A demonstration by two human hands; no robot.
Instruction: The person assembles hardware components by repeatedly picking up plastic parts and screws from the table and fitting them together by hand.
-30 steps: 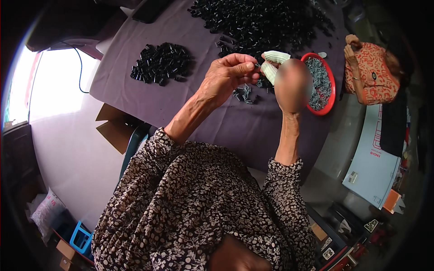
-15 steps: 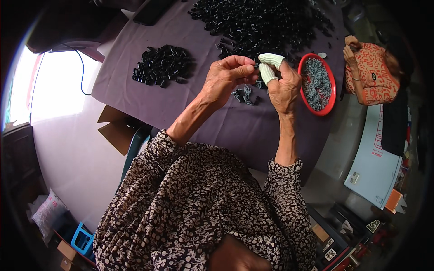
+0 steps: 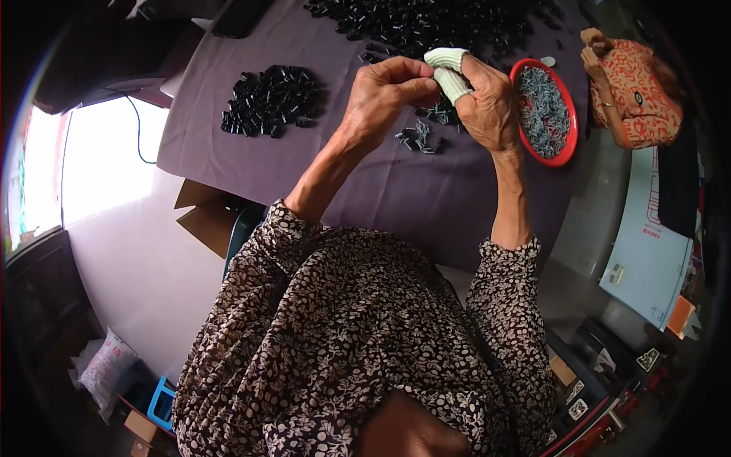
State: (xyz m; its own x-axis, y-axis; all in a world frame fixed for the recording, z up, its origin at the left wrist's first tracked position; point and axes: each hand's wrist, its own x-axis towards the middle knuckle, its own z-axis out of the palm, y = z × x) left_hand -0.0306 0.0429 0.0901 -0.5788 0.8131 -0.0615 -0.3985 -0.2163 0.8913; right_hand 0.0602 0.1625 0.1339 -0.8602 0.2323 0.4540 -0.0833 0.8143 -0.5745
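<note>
My left hand [image 3: 384, 95] and my right hand [image 3: 487, 103] meet above the table, fingertips almost touching. Both are closed in a pinch, and what lies between the fingertips is too small and covered to make out. White knitted finger covers [image 3: 451, 80] sit on the thumb and forefinger of my right hand. Just below the hands lies a little cluster of grey pieces [image 3: 417, 137] mixed with black ones. Beside my right hand stands a red oval dish [image 3: 572, 126] full of small grey pieces [image 3: 542, 110].
A large heap of small black pieces [image 3: 426, 23] covers the far part of the purple-grey tablecloth [image 3: 228, 164]. A smaller black heap [image 3: 274, 100] lies to the left. At the right sits another person in an orange patterned top [image 3: 640, 95]. An open cardboard box [image 3: 205, 217] stands below the table's left edge.
Both hands appear slightly higher in the picture and remain pinched together. The whole scene has shifted as well, as the view tilted a little.
</note>
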